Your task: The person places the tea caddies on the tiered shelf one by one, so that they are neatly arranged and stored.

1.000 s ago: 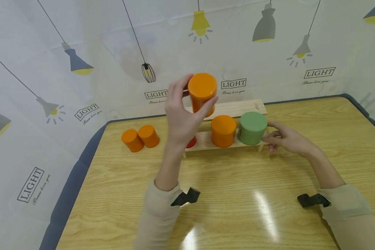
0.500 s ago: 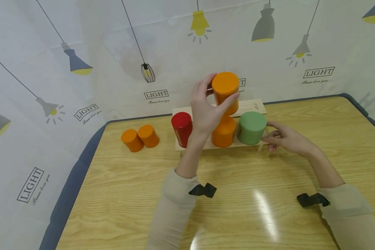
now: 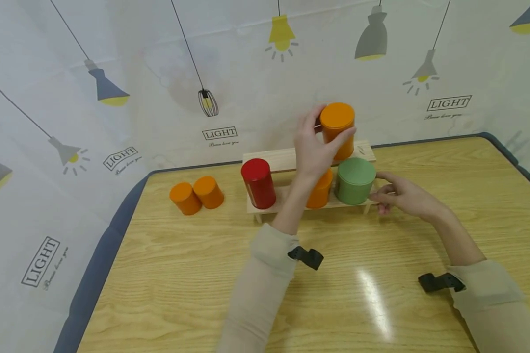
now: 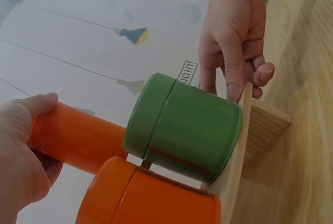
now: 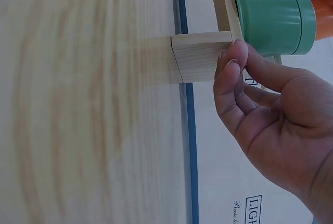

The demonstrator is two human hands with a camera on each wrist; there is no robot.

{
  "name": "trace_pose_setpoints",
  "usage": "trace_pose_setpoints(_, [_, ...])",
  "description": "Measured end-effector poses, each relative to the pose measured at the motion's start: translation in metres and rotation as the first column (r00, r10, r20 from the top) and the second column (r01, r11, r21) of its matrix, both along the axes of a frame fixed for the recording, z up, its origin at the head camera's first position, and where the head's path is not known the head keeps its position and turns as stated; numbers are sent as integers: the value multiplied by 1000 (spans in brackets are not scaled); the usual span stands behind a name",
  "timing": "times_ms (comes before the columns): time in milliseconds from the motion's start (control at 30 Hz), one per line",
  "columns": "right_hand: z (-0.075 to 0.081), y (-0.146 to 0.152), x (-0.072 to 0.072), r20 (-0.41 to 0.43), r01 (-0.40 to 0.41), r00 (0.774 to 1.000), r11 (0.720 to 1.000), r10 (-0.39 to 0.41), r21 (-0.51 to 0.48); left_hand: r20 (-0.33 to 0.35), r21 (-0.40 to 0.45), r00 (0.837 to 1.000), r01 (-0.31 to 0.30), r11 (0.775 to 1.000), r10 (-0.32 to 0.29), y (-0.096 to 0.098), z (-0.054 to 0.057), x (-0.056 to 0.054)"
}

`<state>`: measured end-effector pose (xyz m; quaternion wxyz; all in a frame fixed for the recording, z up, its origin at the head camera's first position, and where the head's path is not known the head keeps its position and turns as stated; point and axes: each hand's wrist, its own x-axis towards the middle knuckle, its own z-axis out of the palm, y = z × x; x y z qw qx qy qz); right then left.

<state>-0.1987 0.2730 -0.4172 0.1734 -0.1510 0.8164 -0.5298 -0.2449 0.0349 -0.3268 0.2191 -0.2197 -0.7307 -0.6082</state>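
Orange tin (image 3: 337, 128) between left fingers (image 3: 309, 128)

My left hand (image 3: 311, 147) holds an orange tin (image 3: 337, 128) over the upper step of the wooden rack (image 3: 287, 158), whose right half is bare beneath it. On the lower step a red tin (image 3: 258, 183), another orange tin (image 3: 320, 190) and a green tin (image 3: 356, 180) leave only narrow gaps. My right hand (image 3: 404, 196) blocks the rack's right end. Two orange tins (image 3: 196, 195) lie well off to the left; the tabletop (image 3: 335, 274) nearer me is open.
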Motion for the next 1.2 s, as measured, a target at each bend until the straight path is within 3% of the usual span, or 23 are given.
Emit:
trace_pose_setpoints(533, [0,-1,-1,-11,-2,1000,1000,1,-15,110,-92,994,18,996,-8,26,-7,-15])
trace_pose_setpoints(833, [-1,-1,-1,-15,-12,1000,1000,12,-24,137,-111,990,44,993,-28,32,-11,-17])
trace_pose_setpoints(1200, [1,-1,0,-2,-8,1000,1000,8,-28,158,-126,987,22,992,-1,31,-7,-13])
